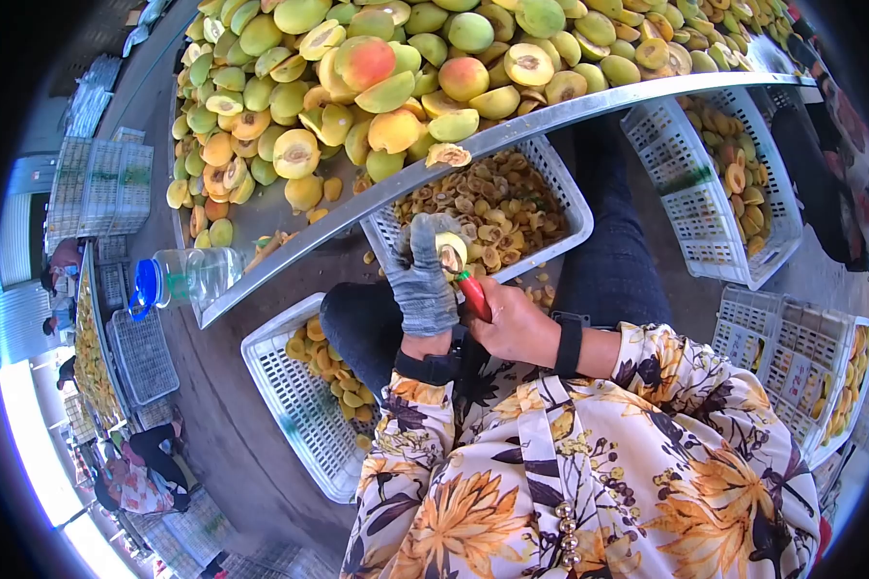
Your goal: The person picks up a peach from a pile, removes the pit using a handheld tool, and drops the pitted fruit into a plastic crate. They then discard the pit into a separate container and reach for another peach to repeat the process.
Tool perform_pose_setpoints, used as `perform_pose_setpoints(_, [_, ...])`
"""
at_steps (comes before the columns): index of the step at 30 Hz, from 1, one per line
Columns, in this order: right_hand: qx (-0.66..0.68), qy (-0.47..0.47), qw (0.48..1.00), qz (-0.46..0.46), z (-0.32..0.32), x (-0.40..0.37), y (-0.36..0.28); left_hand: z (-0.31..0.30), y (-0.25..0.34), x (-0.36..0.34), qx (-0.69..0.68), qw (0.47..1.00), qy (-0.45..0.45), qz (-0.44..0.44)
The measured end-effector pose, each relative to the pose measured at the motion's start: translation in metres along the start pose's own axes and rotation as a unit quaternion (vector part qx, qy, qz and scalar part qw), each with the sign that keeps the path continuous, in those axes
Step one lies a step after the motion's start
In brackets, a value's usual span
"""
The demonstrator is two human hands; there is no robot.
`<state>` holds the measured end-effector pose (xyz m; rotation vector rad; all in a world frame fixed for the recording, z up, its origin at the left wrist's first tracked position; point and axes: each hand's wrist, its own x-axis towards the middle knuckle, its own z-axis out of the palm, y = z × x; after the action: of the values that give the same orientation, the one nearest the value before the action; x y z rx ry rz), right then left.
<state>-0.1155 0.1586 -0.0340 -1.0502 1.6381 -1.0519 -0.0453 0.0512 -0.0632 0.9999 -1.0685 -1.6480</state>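
Your left hand (423, 280), in a grey glove, was closed around a pale yellow peach (451, 253) just above the centre of the frame, fingers wrapped over its far side. Your bare right hand (517, 328) was clamped on a red-handled knife (473, 295), and the handle pointed up into the peach. The blade itself was hidden, so you could not tell how deep it sat. Both hands met over your lap, touching each other at the wrists.

Right behind the peach stood a white basket (572, 198) holding cut pieces and stones. A second white basket (290, 425), at lower left beside your knee, held yellow halves. A third basket (690, 207), at upper right, also held halves.

Across the top of the frame ran the metal worktop (560, 118), its rim curving from lower left to upper right. It carried a heap of fruit (386, 68), whole green and yellow peaches mixed with split ones. A clear plastic bottle (188, 276) with a blue cap lay at the worktop's left end.
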Motion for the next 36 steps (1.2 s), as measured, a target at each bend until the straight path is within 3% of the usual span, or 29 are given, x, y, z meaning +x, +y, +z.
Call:
perform_pose_setpoints(1, [-0.014, -0.034, 0.999, 0.013, -0.001, 0.001, -0.003, -0.002, 0.009, 0.001, -0.037, 0.996, -0.011, -0.081])
perform_pose_setpoints(3, [-0.024, -0.053, 0.998, 0.01, -0.003, 0.002, -0.004, -0.01, 0.017, 0.005, -0.052, 0.991, -0.04, -0.119])
perform_pose_setpoints(5, [-0.034, -0.07, 0.997, 0.009, -0.003, 0.003, -0.002, -0.017, 0.022, 0.01, -0.087, 0.961, -0.134, -0.228])
perform_pose_setpoints(6, [-0.058, -0.07, 0.996, -0.01, -0.002, 0.002, 0.001, -0.014, 0.022, 0.009, -0.106, 0.96, -0.093, -0.241])
perform_pose_setpoints(13, [-0.059, -0.093, 0.994, -0.001, -0.006, 0.009, 0.0, -0.004, 0.022, 0.001, -0.11, 0.983, 0.02, -0.149])
perform_pose_setpoints(18, [-0.081, -0.097, 0.99, -0.06, -0.024, 0.021, -0.001, -0.018, 0.027, 0.005, -0.153, 0.961, -0.12, -0.196])
perform_pose_setpoints(21, [-0.101, -0.114, 0.985, -0.08, -0.028, 0.024, -0.005, -0.022, 0.027, 0.005, -0.195, 0.946, -0.128, -0.225])
perform_pose_setpoints(23, [-0.182, -0.067, 0.977, -0.094, -0.022, 0.021, -0.004, -0.025, 0.015, 0.006, -0.214, 0.941, -0.105, -0.239])
perform_pose_setpoints(25, [-0.158, -0.04, 0.982, -0.1, -0.016, 0.017, 0.0, -0.016, 0.012, 0.0, -0.257, 0.942, 0.021, -0.216])
perform_pose_setpoints(27, [-0.133, -0.011, 0.985, -0.105, -0.013, 0.015, -0.003, -0.01, 0.011, -0.002, -0.23, 0.95, 0.028, -0.209])
perform_pose_setpoints(29, [-0.065, -0.026, 0.996, -0.054, -0.015, 0.012, -0.01, -0.006, 0.007, -0.003, -0.16, 0.978, 0.004, -0.135])
perform_pose_setpoints(31, [-0.071, -0.019, 0.996, -0.058, -0.014, 0.012, -0.006, -0.005, 0.007, -0.004, -0.148, 0.981, -0.004, -0.127])
perform_pose_setpoints(36, [-0.052, 0.013, 0.997, -0.05, -0.008, 0.006, -0.009, 0.016, 0.024, -0.016, -0.09, 0.996, -0.019, -0.007])
